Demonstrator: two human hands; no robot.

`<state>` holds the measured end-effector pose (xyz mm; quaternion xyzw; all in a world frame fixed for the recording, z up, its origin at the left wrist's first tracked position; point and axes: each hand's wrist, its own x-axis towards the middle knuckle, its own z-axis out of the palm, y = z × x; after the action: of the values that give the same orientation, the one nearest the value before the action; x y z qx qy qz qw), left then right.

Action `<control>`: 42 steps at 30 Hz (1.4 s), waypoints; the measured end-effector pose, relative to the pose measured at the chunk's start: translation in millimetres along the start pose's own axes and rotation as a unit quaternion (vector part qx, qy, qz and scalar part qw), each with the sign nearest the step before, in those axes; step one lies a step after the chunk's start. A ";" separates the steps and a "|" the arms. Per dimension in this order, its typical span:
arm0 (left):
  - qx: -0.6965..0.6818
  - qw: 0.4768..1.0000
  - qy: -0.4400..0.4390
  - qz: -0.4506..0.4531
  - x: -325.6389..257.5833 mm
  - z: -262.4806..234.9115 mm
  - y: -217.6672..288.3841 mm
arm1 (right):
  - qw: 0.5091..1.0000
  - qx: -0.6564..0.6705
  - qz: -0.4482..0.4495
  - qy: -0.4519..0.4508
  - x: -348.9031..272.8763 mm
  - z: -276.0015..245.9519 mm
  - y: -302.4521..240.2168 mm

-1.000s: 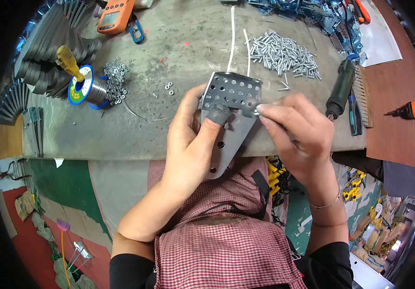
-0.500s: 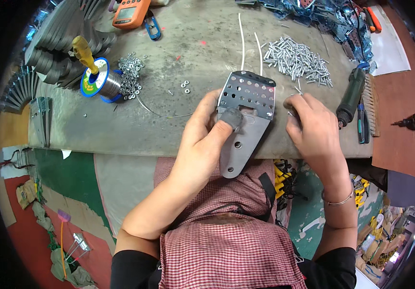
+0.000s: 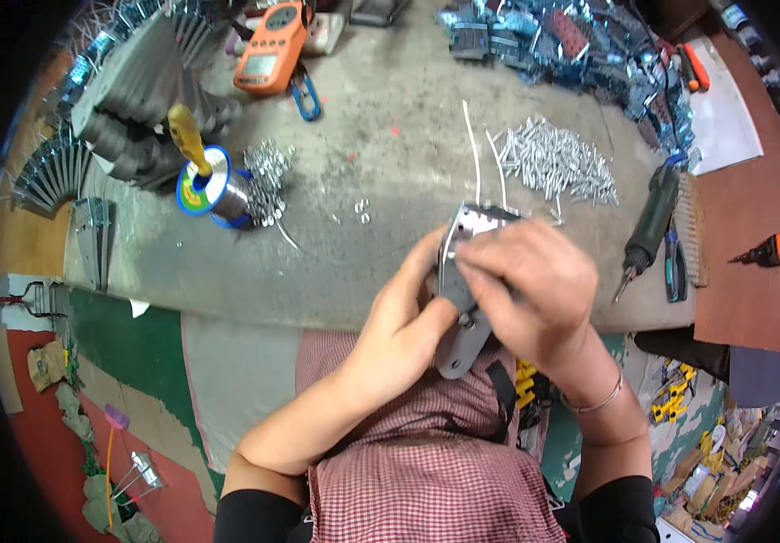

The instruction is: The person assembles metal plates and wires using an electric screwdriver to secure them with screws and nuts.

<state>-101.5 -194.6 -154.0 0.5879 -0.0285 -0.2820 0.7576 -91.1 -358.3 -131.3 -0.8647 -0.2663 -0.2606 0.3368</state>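
Observation:
A grey metal bracket (image 3: 462,337) with a perforated shiny end is held at the near edge of the workbench (image 3: 254,281), tilted toward me. My left hand (image 3: 404,317) grips its left side and underside. My right hand (image 3: 530,285) lies over the top of the plate, fingers closed against its perforated end, hiding most of the holes. I cannot tell whether the right fingers pinch a small part. A pile of silver screws (image 3: 557,158) lies just beyond the hands.
A solder spool (image 3: 204,185) with a yellow-handled tool stands at left beside small nuts (image 3: 268,181). An orange meter (image 3: 271,47) sits at the back. A black electric screwdriver (image 3: 648,226) lies at right, an orange drill (image 3: 775,246) farther right. Grey brackets (image 3: 128,90) are stacked back left.
My right hand moved from the right side of the bracket onto its perforated top. The bracket turned more edge-on. My left hand kept its grip.

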 end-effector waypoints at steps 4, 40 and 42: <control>0.051 0.997 -0.011 0.058 -3.3 0.4 -2.7 | 1.000 -0.022 -0.006 -0.016 -1.5 -2.8 -5.3; 0.512 0.787 0.000 0.343 20.3 -25.2 24.5 | 0.982 -0.009 0.190 0.018 -52.3 24.5 -20.4; 0.488 0.805 0.025 0.337 27.2 -22.9 28.9 | 0.980 -0.004 0.196 0.036 -54.7 27.4 -16.4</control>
<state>-58.7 -182.8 -142.7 0.8407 -0.3393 0.0570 0.4181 -133.6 -343.8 -176.0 -0.8916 -0.0786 -0.2216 0.3870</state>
